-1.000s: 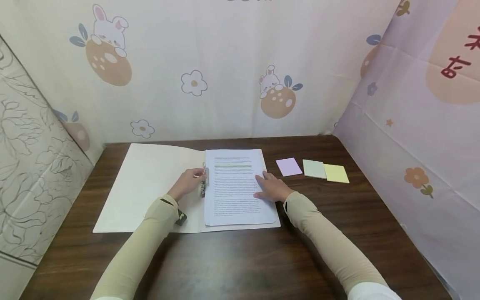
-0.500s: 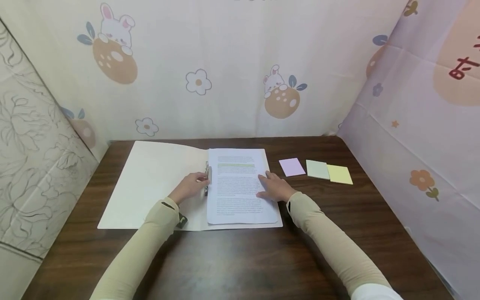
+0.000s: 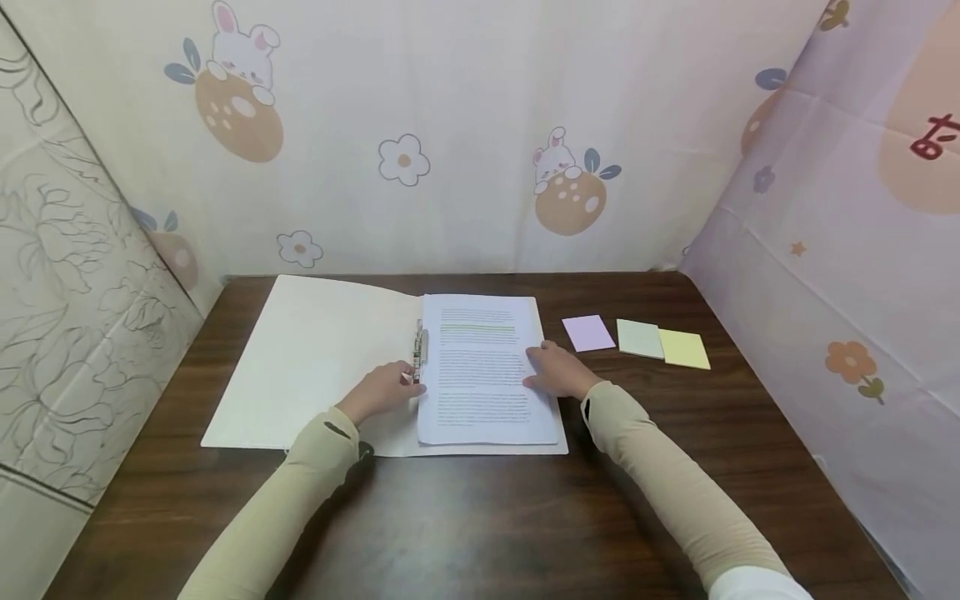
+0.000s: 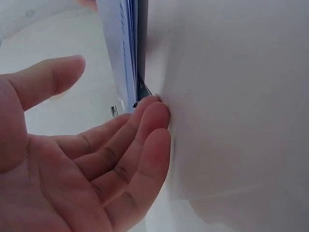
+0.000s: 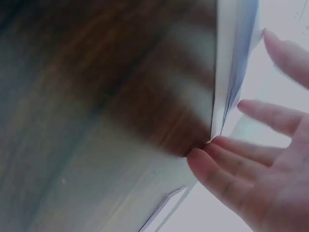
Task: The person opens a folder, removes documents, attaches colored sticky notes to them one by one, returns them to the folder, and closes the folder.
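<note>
A white folder (image 3: 322, 358) lies spread flat on the table. On its right half sits a stack of printed sheets (image 3: 483, 383), the top one with a greenish-yellow highlighted line. Along the stack's left edge runs a metal clip (image 3: 418, 350). My left hand (image 3: 378, 390) is at the clip's near end; the left wrist view has its fingertips beside the metal and the thumb (image 4: 53, 79) well apart from them. My right hand (image 3: 562, 371) rests at the stack's right edge, fingertips (image 5: 200, 162) against the sheet and folder edges in the right wrist view.
To the right lie purple (image 3: 588, 333), pale green (image 3: 640, 338) and yellow (image 3: 684, 348) sticky-note pads. A dark patch (image 3: 365, 450) shows beside the left sleeve at the folder's near edge. Patterned curtains hang behind the wooden table (image 3: 480, 517) and at its sides.
My left hand has slid along the clip toward me, uncovering more of the metal. The right hand stays at the sheets' right edge. The head view has shifted slightly.
</note>
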Tool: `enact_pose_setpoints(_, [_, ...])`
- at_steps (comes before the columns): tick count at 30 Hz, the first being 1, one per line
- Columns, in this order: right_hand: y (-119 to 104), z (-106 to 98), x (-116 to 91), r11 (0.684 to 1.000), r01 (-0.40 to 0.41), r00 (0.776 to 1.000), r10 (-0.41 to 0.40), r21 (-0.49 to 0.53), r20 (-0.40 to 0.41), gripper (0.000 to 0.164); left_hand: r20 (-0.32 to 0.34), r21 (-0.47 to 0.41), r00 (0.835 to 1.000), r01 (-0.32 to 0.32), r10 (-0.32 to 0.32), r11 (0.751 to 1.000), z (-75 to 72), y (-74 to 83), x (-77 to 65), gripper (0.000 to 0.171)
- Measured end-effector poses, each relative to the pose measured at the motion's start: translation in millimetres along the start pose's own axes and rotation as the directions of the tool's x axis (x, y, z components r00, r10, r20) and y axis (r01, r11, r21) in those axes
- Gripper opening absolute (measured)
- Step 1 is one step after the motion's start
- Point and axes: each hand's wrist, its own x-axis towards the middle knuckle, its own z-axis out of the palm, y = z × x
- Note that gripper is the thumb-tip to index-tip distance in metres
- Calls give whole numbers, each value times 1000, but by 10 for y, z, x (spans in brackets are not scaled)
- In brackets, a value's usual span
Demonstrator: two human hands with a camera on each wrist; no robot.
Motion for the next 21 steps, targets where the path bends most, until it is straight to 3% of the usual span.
enact_pose_setpoints(9, [39,-85,-66,992,-66,995,74,110,-62,47,-5,15,1000,-9,9,1000,52,0,-58,51])
enact_pose_setpoints(21, [17,-119,-65,965,-137,986,155,225,-64,47,22,52,997,-72,71,996,149,138,-108,43])
